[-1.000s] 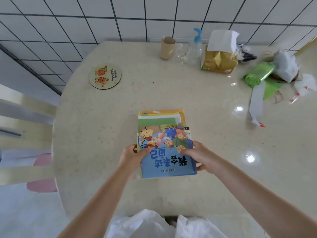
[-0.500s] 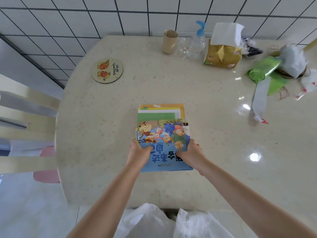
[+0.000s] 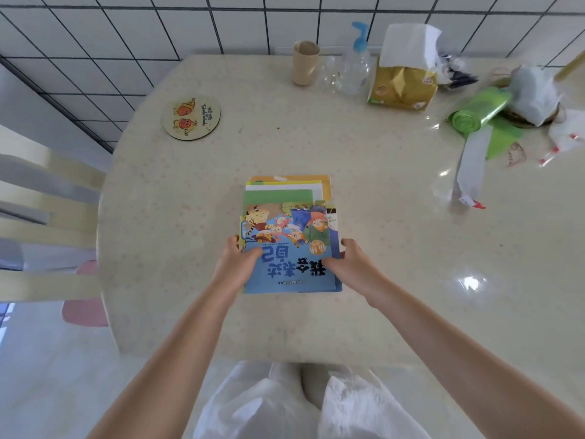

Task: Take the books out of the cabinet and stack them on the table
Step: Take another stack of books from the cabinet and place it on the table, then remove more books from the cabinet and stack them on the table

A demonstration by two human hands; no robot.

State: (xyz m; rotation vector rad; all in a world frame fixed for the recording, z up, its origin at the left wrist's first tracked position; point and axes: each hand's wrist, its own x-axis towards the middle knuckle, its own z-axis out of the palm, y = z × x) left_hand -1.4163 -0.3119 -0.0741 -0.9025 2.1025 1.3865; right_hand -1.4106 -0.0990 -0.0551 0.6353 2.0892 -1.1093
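Blue picture book held at both side edges on top of the stack of books, long axis running away from the body

The blue picture book (image 3: pixel 289 264) lies flat on the stack of books (image 3: pixel 286 191), near the middle of the round table (image 3: pixel 364 191) and on the near side of the round coaster (image 3: pixel 191 117). Its left edge is pinched by the left hand (image 3: pixel 235 264), thumb on the cover and fingers hidden beneath; its right edge is gripped likewise by the right hand (image 3: pixel 349 264). Both hands sit equally near, at the book's near half. The books beneath stick out past the blue one on the side facing the coaster, as orange, yellow, white and green strips. A push away from the body, along the long axis, is judged to be what squaring the stack calls for.
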